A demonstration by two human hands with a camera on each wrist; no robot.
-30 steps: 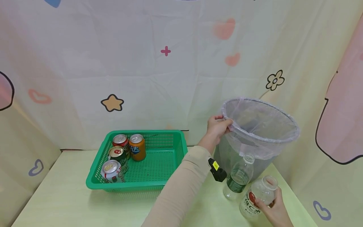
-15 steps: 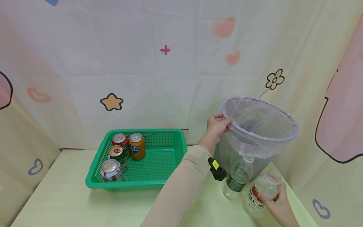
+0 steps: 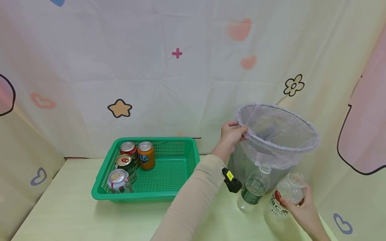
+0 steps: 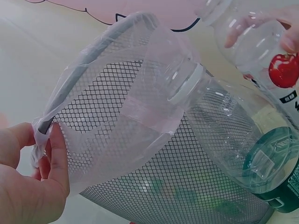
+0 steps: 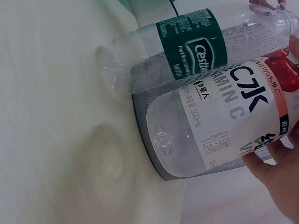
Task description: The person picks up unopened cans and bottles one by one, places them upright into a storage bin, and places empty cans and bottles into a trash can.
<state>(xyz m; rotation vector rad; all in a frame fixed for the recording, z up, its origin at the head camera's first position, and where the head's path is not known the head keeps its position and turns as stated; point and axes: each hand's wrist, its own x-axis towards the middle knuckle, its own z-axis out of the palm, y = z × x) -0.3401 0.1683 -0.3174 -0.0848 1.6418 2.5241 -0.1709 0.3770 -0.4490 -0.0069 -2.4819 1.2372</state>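
Observation:
My left hand (image 3: 230, 136) pinches the rim of a mesh waste bin (image 4: 163, 193), catching the translucent liner bag (image 3: 280, 157) folded over it. In my right hand (image 3: 306, 211) is a clear, wide-mouthed plastic bottle (image 3: 284, 197) without a cap, its white label printed with a red cherry. The right wrist view shows its base off the table, with a shadow below. Upright in front of the bin stands a second uncapped plastic bottle (image 3: 252, 189) with a green label. Faint colours show through the mesh in the left wrist view; what they are I cannot tell.
A green plastic basket (image 3: 169, 197) sits left of the bin on the pale table (image 3: 75, 214). Inside its left half stand several drink cans (image 3: 146, 157). A printed curtain (image 3: 150, 83) hangs behind and along the right side.
The cherry-label bottle has risen and shifted right and away from me in my right hand. My left hand keeps its hold on the bin rim; bin and green-label bottle have stayed put.

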